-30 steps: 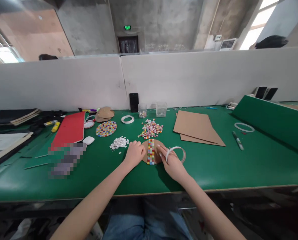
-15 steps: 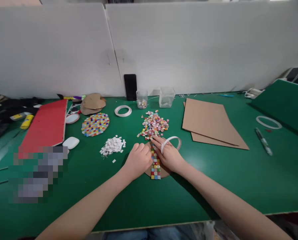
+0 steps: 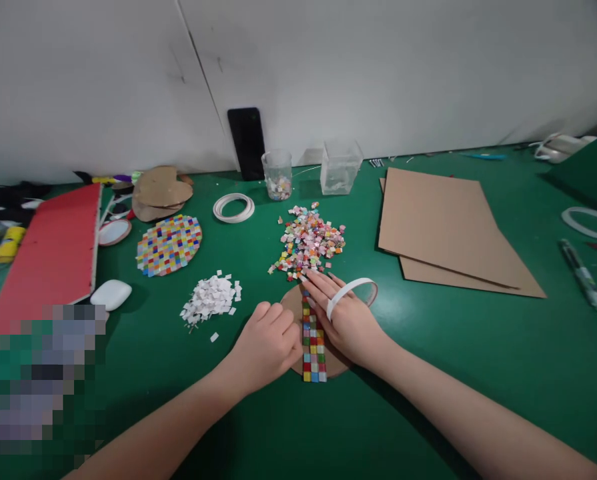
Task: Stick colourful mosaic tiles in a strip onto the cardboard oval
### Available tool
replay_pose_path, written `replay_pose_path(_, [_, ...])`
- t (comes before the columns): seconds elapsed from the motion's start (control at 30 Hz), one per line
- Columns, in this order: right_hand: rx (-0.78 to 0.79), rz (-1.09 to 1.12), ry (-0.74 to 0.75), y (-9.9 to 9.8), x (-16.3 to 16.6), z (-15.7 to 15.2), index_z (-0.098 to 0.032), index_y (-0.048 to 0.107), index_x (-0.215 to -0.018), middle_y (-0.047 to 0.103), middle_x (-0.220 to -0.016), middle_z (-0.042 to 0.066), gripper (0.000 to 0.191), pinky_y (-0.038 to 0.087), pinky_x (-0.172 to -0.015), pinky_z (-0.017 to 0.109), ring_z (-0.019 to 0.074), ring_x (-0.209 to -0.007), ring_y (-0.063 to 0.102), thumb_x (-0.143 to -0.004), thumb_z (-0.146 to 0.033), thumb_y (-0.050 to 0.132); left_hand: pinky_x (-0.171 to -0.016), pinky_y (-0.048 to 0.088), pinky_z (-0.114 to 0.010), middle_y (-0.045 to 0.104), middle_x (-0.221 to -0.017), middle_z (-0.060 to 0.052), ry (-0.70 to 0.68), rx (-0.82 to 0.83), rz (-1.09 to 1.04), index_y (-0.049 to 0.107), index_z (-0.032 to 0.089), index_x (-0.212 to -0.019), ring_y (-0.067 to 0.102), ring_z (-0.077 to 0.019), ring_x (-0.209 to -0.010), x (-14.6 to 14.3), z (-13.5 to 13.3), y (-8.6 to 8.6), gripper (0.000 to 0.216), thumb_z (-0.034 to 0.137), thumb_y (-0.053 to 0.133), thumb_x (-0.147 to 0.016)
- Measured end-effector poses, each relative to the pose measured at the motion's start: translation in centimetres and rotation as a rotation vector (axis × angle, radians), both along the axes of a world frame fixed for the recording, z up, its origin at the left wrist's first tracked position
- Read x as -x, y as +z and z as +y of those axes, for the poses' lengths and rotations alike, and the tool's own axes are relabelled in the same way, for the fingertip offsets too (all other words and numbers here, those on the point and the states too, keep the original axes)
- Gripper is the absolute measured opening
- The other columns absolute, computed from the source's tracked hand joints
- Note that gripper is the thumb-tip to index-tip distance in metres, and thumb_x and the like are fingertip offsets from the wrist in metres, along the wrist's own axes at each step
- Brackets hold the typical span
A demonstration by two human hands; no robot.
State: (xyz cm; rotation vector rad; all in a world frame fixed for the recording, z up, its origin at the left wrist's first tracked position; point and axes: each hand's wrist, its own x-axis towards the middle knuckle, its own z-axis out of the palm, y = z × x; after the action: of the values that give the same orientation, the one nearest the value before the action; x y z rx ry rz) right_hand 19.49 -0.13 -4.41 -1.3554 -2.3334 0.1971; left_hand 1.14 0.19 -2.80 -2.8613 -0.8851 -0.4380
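A round cardboard disc (image 3: 291,303) lies between my hands, with a strip of coloured mosaic tiles (image 3: 313,340) running down it. My left hand (image 3: 271,341) rests at the disc's left edge with its fingers curled closed. Whatever those fingers may hold is hidden. My right hand (image 3: 351,323) lies over the disc's right side, its fingers stretched towards the top of the strip. A white tape ring (image 3: 345,289) loops across the back of that hand. Just beyond the fingertips is a pile of coloured tiles (image 3: 313,237).
Left of my hands are white paper bits (image 3: 211,298), a tile-covered disc (image 3: 171,243), a tape roll (image 3: 233,208) and a red board (image 3: 53,247). Behind stand a phone (image 3: 247,143), a cup (image 3: 277,177) and a clear box (image 3: 341,170). Cardboard sheets (image 3: 438,220) and a marker (image 3: 583,275) lie right.
The view has tilted down and come closer, so the table's things look larger and spread outward. Both hands keep nearly the same pose at the disc.
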Motion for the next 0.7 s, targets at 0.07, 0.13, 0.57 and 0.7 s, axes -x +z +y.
replay_pose_path(0.07, [0.001,-0.007,0.003,0.02,0.01,0.01,-0.007,0.047,-0.13,0.047,-0.137,0.015,0.042,0.035,-0.105,0.045,0.0236,-0.128,0.04,-0.091,-0.013,0.031,-0.061,0.027,-0.033,0.045,-0.06,-0.001,-0.016,-0.005,0.007,0.051,0.018,-0.059,0.038,-0.0179,-0.063,0.12,0.14,0.1,0.02,0.015,0.048,-0.079])
replay_pose_path(0.13, [0.006,-0.012,0.005,0.01,0.03,0.01,-0.007,0.047,-0.13,0.046,-0.137,0.015,0.043,0.034,-0.105,0.046,0.0238,-0.128,0.04,-0.091,-0.013,0.03,-0.062,0.027,-0.033,0.045,-0.06,-0.001,-0.039,-0.009,0.009,0.051,0.018,-0.059,0.037,-0.0177,-0.063,0.06,0.25,0.17,0.02,0.015,0.048,-0.079])
replay_pose_path(0.57, [0.018,-0.01,0.0,-0.43,0.26,-0.08,-0.006,0.044,-0.131,0.043,-0.139,0.016,0.046,0.033,-0.106,0.047,0.0243,-0.13,0.036,-0.088,-0.008,0.03,-0.061,0.028,-0.031,0.046,-0.061,0.0,-0.068,0.022,-0.017,0.051,0.017,-0.059,0.039,-0.0168,-0.064,-0.21,0.6,0.1,0.018,0.014,0.051,-0.077])
replay_pose_path(0.7, [-0.004,-0.004,-0.002,-0.47,0.4,-0.07,-0.007,0.044,-0.132,0.044,-0.138,0.015,0.046,0.035,-0.105,0.045,0.0234,-0.13,0.037,-0.087,-0.008,0.031,-0.061,0.028,-0.031,0.047,-0.061,-0.001,-0.04,0.03,-0.017,0.051,0.017,-0.059,0.039,-0.0164,-0.063,-0.31,0.59,0.08,0.019,0.012,0.05,-0.076])
